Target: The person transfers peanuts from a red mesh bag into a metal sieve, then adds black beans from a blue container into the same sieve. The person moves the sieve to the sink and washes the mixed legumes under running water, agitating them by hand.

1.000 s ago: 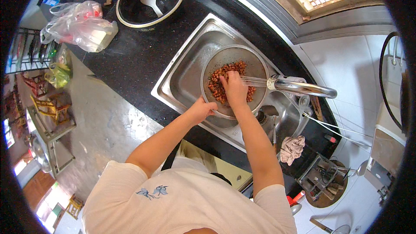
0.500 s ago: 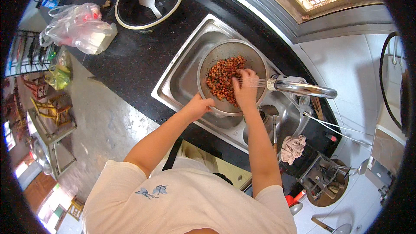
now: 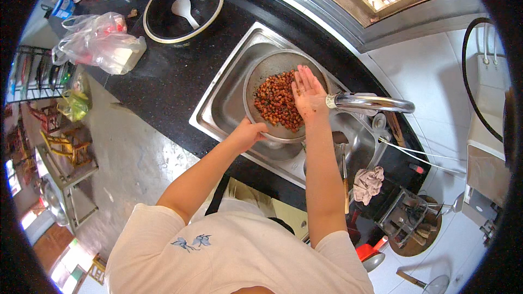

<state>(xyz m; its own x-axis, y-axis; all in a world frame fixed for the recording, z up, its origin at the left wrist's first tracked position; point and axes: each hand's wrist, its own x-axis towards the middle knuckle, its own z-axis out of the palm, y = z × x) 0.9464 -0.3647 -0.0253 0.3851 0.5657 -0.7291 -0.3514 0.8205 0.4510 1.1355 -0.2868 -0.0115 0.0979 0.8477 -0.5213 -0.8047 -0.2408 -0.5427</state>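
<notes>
The left hand (image 3: 247, 134) has its grip clamped on the bowl (image 3: 275, 63) of brown pieces (image 3: 275, 99); the right hand (image 3: 310, 95), grip apart, is palm up by the tap (image 3: 373, 103).

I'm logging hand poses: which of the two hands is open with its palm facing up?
The right hand, by the faucet, shows its open palm; the left hand instead grips the metal bowl by its rim.

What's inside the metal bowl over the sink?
Small reddish-brown pieces, heaped. Beneath them, the floor of the metal bowl is hidden; the right hand covers part of its right side.
</notes>
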